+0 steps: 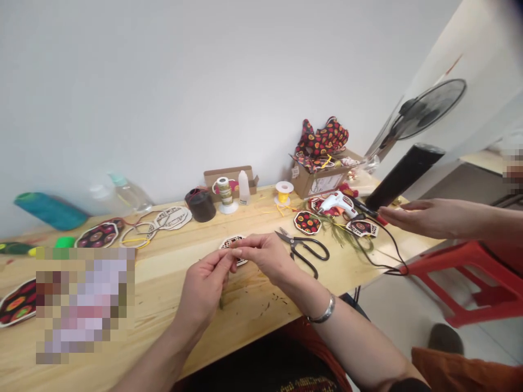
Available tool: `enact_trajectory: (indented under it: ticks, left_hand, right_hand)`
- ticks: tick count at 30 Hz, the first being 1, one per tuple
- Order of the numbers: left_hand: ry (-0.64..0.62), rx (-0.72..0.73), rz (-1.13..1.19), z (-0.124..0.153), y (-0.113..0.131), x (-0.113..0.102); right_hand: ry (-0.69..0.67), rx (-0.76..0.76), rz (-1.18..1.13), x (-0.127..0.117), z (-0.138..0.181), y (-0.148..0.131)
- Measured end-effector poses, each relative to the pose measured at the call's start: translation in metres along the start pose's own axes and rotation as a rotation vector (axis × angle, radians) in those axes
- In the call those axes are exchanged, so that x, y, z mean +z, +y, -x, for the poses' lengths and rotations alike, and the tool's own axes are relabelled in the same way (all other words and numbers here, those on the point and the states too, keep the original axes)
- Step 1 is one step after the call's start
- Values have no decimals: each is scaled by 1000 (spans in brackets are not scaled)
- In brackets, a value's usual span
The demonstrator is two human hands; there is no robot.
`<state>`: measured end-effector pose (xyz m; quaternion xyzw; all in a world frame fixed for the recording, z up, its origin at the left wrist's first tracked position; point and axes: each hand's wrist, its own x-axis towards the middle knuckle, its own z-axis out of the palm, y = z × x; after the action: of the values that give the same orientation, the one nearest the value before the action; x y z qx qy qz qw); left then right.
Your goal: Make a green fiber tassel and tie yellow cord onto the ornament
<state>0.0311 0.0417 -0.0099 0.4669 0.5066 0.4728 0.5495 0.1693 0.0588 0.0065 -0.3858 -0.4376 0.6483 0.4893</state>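
Over the wooden table, my left hand (208, 283) and my right hand (265, 256) meet, fingertips pinched together. Whatever is between them is too small and hidden to make out. A short green strand (221, 301) shows just below my left fingers. Partly covered behind my hands is a pale cut-out ornament (229, 243) with dark lattice openings. Black-handled scissors (304, 247) lie to the right of my right hand, blades apart. Beyond them rests a patterned fabric ornament (308, 222) with a pale rim.
A white glue gun (339, 203) with a black cord lies at right, near another person's hand (417, 215). Along the wall stand a yellow thread spool (284, 191), a small bottle (243, 188), a black round container (200, 205) and a fabric-filled cardboard box (322, 182). A teal thread cone (51, 210) lies left.
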Motion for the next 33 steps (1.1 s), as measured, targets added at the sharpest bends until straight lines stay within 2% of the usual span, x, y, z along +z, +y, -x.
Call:
enact_trajectory:
  ticks: [6, 12, 16, 20, 23, 28, 33]
  left_hand:
    - [-10, -18, 1, 0, 0, 0]
    - [-86, -90, 146, 0, 7, 2]
    - [-138, -125, 255, -1, 10, 3]
    - [-159, -129, 242, -3, 11, 1]
    - [-172, -71, 178, -6, 11, -1]
    - [-121, 86, -10, -15, 16, -4]
    - [-34, 276, -203, -28, 28, -9]
  right_hand:
    - [-23, -37, 16, 1, -3, 2]
    - [59, -53, 132, -1, -5, 3]
    - [27, -37, 177, -5, -7, -1]
    - [42, -21, 234, -6, -12, -7]
    - [51, -25, 256, -4, -16, -11]
    - [-25, -92, 252, -2, -25, -15]
    - [113, -185, 360, -9, -34, -14]
